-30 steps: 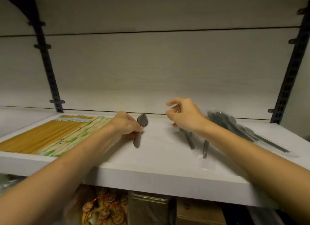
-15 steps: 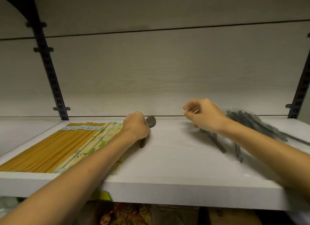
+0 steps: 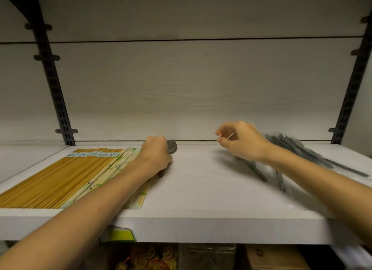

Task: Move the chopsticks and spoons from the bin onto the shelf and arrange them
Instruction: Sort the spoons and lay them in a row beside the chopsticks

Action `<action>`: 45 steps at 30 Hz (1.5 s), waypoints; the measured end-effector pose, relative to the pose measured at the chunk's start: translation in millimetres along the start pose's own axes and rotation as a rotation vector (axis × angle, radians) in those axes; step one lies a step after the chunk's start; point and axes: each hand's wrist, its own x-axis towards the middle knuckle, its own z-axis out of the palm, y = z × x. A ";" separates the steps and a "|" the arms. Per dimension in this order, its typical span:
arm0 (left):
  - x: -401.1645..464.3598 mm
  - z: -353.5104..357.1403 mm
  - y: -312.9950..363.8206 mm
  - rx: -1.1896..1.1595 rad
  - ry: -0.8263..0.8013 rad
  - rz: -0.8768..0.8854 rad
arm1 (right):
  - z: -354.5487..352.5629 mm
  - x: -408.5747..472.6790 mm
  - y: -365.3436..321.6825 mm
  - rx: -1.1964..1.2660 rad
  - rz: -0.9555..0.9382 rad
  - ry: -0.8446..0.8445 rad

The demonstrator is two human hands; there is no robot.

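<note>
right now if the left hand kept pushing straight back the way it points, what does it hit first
Most likely the back wall. The left hand grips a spoon whose bowl already sits near the rear edge of the shelf, with nothing visible between; depth is hard to judge.

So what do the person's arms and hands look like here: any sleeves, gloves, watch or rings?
Both forearms are bare up to the frame edge, with no sleeve showing. The left hand and the right hand wear no gloves, and no watch, bracelet or band shows at either wrist. No ring is visible on the fingers that show, though several fingers are tucked out of sight. No markings visible on either arm.
</note>
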 end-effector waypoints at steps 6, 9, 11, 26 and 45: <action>-10.3 -13.0 22.1 0.134 0.139 0.170 | -53.8 -19.0 28.0 -0.218 -0.005 0.101; -15.6 -16.0 55.6 0.146 0.130 0.290 | -89.6 -34.7 56.2 -0.391 0.017 0.143; -18.7 -10.5 82.1 0.126 0.098 0.346 | -109.0 -47.9 75.8 -0.463 0.063 0.157; -49.7 55.2 210.3 -0.220 -0.367 0.585 | -111.7 -100.5 138.4 -0.295 0.058 -0.238; -48.3 56.2 206.1 -0.142 -0.144 0.305 | -119.0 -82.2 176.6 -0.154 0.237 -0.042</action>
